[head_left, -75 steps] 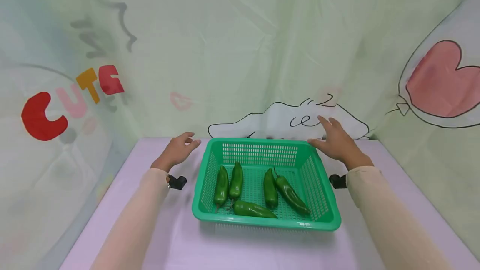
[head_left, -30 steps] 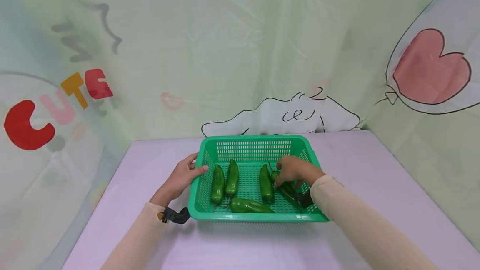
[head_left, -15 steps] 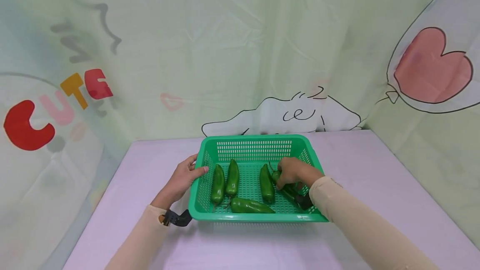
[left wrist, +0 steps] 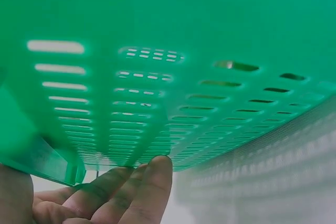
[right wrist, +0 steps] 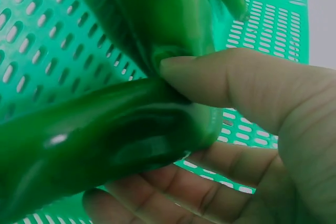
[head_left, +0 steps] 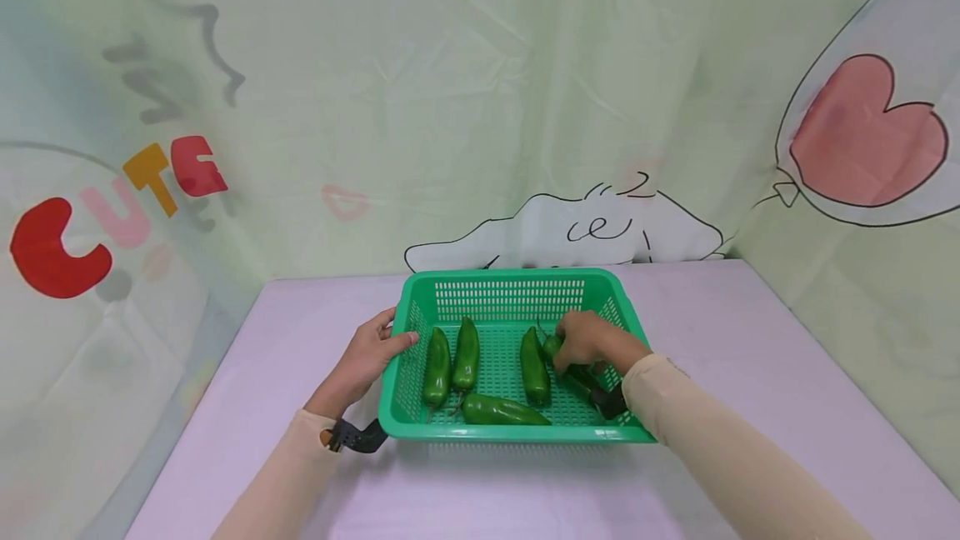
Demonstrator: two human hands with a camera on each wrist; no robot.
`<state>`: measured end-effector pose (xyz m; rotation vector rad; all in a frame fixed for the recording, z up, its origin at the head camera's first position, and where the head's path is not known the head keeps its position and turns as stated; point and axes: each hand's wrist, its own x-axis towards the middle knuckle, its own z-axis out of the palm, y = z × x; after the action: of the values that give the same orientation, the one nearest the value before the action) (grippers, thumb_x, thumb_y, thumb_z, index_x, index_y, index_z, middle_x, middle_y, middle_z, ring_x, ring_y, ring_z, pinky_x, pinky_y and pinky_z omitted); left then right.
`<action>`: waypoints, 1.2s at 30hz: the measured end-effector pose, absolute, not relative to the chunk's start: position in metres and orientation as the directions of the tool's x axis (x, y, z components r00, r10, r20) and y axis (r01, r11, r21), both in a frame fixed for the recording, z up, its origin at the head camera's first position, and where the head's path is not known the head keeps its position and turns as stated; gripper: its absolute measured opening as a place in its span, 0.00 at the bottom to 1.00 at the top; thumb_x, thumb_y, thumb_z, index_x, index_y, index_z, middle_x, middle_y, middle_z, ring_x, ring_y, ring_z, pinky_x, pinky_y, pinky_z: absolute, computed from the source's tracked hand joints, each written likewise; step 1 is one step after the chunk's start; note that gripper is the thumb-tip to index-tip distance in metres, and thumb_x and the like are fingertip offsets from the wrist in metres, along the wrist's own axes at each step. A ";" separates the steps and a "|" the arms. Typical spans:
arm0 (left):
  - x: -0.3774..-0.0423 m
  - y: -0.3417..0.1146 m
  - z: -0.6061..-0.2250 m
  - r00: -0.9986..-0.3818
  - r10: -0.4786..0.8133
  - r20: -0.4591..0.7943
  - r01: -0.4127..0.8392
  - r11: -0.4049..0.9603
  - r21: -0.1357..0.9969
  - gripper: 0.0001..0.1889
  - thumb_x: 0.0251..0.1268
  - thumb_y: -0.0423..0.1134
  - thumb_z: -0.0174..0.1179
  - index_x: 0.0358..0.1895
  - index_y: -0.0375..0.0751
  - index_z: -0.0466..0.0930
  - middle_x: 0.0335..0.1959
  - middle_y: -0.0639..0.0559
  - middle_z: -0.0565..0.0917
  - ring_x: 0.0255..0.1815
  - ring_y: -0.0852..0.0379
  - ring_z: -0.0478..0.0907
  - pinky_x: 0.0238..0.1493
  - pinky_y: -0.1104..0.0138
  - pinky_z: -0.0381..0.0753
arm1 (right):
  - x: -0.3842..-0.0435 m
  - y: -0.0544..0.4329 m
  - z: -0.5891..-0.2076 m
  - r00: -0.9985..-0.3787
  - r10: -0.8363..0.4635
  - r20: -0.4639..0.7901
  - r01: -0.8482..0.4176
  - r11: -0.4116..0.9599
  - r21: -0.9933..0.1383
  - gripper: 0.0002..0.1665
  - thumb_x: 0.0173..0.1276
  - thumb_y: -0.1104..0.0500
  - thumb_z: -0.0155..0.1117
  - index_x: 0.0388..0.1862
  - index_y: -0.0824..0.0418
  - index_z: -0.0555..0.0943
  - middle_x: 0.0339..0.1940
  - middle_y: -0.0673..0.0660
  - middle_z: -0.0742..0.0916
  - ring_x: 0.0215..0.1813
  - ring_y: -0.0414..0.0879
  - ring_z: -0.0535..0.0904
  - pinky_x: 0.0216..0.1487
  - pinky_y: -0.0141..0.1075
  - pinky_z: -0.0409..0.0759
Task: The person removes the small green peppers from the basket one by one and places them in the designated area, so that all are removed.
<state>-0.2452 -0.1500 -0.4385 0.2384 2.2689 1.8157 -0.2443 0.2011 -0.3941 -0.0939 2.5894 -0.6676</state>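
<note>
A green plastic basket [head_left: 517, 433] with slotted walls holds several long green chili peppers. My left hand [head_left: 365, 359] grips its left rim, thumb over the edge; in the left wrist view the fingers [left wrist: 149, 192] lie against the outer wall. Inside the basket, my right hand [head_left: 588, 342] has its thumb and fingers around the stem end of the rightmost chili pepper [right wrist: 105, 140], which slants toward the front right corner. Another chili pepper [head_left: 535, 367] lies just left of it. Further left are two more upright chili peppers [head_left: 466, 355], with one chili pepper [head_left: 502, 411] lying crosswise in front.
The basket stands on a table with a pale lilac cover [head_left: 720, 332]. Behind and at both sides hangs a printed curtain [head_left: 465, 107] with letters and a heart balloon. Each wrist carries a small black camera [head_left: 358, 436].
From outside the basket's sides, the left hand has come onto the left rim and the right hand has reached in to the rightmost chili pepper. During the last second both hands stay nearly still.
</note>
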 end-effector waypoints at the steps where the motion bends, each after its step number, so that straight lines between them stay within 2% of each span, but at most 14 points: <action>1: -0.245 -0.150 -0.438 -0.961 0.268 -0.071 -0.011 0.221 0.975 0.37 0.76 0.38 0.60 0.82 0.34 0.56 0.61 0.29 0.82 0.51 0.39 0.88 0.47 0.55 0.92 | -0.244 0.202 -0.393 -0.894 -0.176 -0.413 0.046 0.879 -0.475 0.40 0.58 0.63 0.77 0.67 0.78 0.74 0.53 0.70 0.84 0.46 0.60 0.87 0.32 0.49 0.91; 7: -0.244 -0.148 -0.438 -0.966 0.250 -0.074 -0.016 0.226 0.974 0.36 0.76 0.38 0.60 0.81 0.34 0.57 0.62 0.28 0.82 0.52 0.38 0.88 0.47 0.54 0.92 | -0.244 0.208 -0.388 -0.915 -0.183 -0.360 0.030 0.859 -0.511 0.43 0.57 0.61 0.77 0.69 0.76 0.74 0.62 0.73 0.81 0.46 0.56 0.86 0.32 0.47 0.92; 13: -0.243 -0.147 -0.439 -0.969 0.235 -0.080 -0.023 0.234 0.972 0.35 0.76 0.37 0.60 0.81 0.35 0.58 0.63 0.29 0.81 0.53 0.40 0.88 0.49 0.54 0.91 | -0.242 0.216 -0.380 -0.924 -0.213 -0.317 0.007 0.820 -0.572 0.43 0.61 0.60 0.73 0.72 0.76 0.71 0.69 0.73 0.78 0.39 0.52 0.84 0.35 0.47 0.91; 19: -0.245 -0.148 -0.440 -0.969 0.231 -0.086 -0.031 0.232 0.972 0.35 0.76 0.37 0.60 0.81 0.36 0.58 0.62 0.30 0.82 0.51 0.41 0.89 0.47 0.54 0.92 | -0.242 0.220 -0.371 -0.943 -0.225 -0.247 -0.024 0.782 -0.622 0.43 0.62 0.59 0.72 0.73 0.77 0.70 0.65 0.72 0.81 0.34 0.47 0.82 0.34 0.43 0.89; 23: -0.246 -0.148 -0.441 -0.968 0.234 -0.087 -0.033 0.227 0.973 0.36 0.75 0.37 0.61 0.82 0.37 0.58 0.62 0.31 0.83 0.51 0.42 0.89 0.47 0.54 0.92 | -0.242 0.223 -0.364 -0.955 -0.206 -0.213 -0.019 0.760 -0.650 0.43 0.62 0.59 0.71 0.73 0.76 0.70 0.65 0.72 0.81 0.38 0.47 0.84 0.34 0.39 0.88; 29: -0.247 -0.147 -0.443 -0.967 0.238 -0.086 -0.031 0.227 0.973 0.36 0.76 0.38 0.61 0.82 0.37 0.58 0.62 0.31 0.83 0.52 0.42 0.88 0.48 0.54 0.92 | -0.239 0.239 -0.350 -0.956 -0.194 -0.220 0.036 0.668 -0.743 0.45 0.67 0.56 0.71 0.77 0.75 0.65 0.58 0.72 0.82 0.45 0.53 0.87 0.44 0.46 0.92; 36: -0.246 -0.148 -0.442 -0.967 0.236 -0.094 -0.037 0.237 0.971 0.36 0.75 0.38 0.62 0.82 0.38 0.59 0.62 0.31 0.83 0.50 0.43 0.89 0.47 0.55 0.92 | -0.237 0.262 -0.331 -0.967 -0.149 -0.209 0.078 0.608 -0.790 0.49 0.73 0.53 0.66 0.82 0.73 0.56 0.65 0.72 0.77 0.56 0.57 0.83 0.54 0.51 0.89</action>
<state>-0.2462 -0.1478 -0.4423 0.1876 2.2871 1.8044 -0.2373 0.2618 -0.3311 -0.0582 2.5817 -1.2874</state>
